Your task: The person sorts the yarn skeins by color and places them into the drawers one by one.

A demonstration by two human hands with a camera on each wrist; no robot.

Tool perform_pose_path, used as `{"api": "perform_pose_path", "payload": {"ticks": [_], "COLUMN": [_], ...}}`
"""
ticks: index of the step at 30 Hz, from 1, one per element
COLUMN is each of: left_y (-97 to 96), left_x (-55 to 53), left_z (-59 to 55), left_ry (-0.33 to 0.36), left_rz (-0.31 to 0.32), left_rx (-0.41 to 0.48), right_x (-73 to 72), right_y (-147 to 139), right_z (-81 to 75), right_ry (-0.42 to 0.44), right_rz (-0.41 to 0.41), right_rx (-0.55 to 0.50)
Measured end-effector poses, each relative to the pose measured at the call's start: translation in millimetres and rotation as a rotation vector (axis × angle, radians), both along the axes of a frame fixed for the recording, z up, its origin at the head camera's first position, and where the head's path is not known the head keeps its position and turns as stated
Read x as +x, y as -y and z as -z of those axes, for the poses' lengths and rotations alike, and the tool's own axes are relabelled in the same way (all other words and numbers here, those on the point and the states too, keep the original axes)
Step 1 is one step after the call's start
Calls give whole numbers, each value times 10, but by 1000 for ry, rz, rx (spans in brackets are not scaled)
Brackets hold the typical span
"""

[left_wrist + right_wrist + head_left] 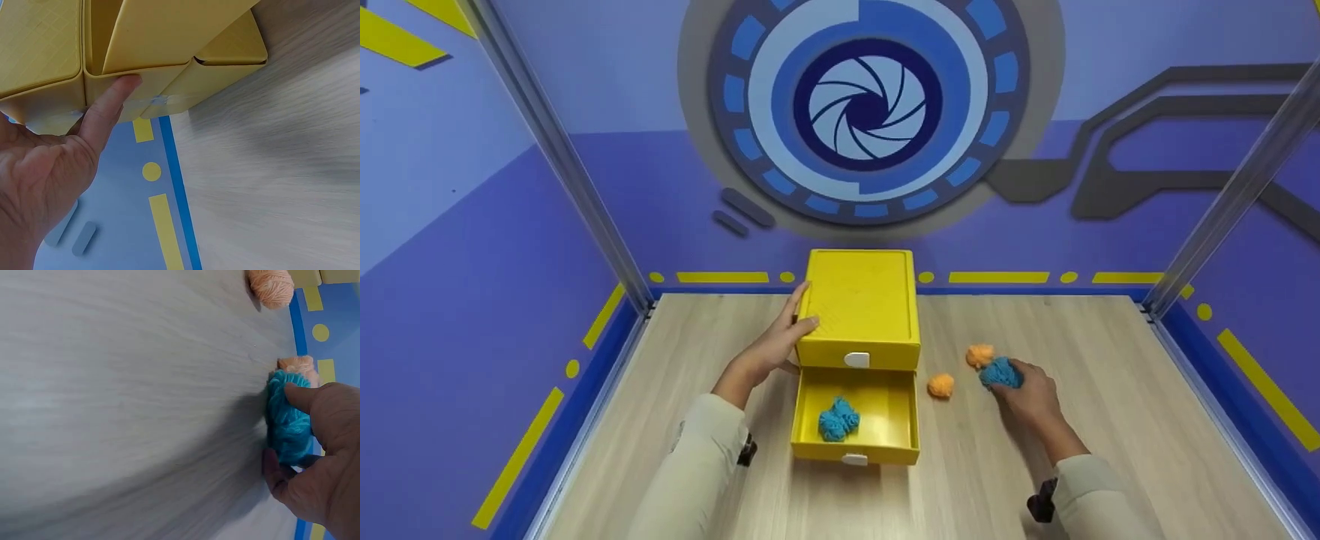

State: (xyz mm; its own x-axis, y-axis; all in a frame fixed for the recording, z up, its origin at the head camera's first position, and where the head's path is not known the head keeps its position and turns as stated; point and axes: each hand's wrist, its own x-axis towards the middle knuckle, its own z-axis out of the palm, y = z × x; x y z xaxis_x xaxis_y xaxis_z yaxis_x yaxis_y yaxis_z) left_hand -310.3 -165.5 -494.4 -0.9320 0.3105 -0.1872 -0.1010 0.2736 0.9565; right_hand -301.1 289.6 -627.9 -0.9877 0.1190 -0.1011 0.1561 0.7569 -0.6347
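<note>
In the head view a yellow drawer cabinet [861,300] stands at the back middle, its lower drawer [889,412] pulled out. Blue yarn [838,420] lies in that drawer as a lumpy clump; how many balls cannot be told. My left hand [771,346] rests against the cabinet's left side, thumb at the top edge; the left wrist view shows a straight finger [107,107] along the side wall. To the right, my right hand [1035,394] pinches a blue yarn ball [289,419] between thumb and fingers. One orange yarn ball [979,355] is just behind it.
Another orange yarn ball [940,386] lies on the wooden table [975,480], between the cabinet and the right hand. The upper drawer [829,354] is closed. Patterned blue panels [622,195] and metal posts [562,165] enclose the table at back and sides.
</note>
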Motion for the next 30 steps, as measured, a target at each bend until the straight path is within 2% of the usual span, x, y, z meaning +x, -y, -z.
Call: {"api": "perform_pose_path", "payload": {"ticks": [10,25,30], "left_y": [-43,-17,-1], "left_x": [-20,-11,-7], "left_z": [-19,17,35], "left_ry": [-16,-12,-9], "left_rz": [29,-5,-8], "left_rx": [-12,-10,-11], "right_x": [93,90,120], "right_y": [-10,-22,-34], "right_z": [52,93,91], "right_ry": [-79,-139,-135], "right_rz": [-7,-21,-22], "right_rx": [97,146,135]}}
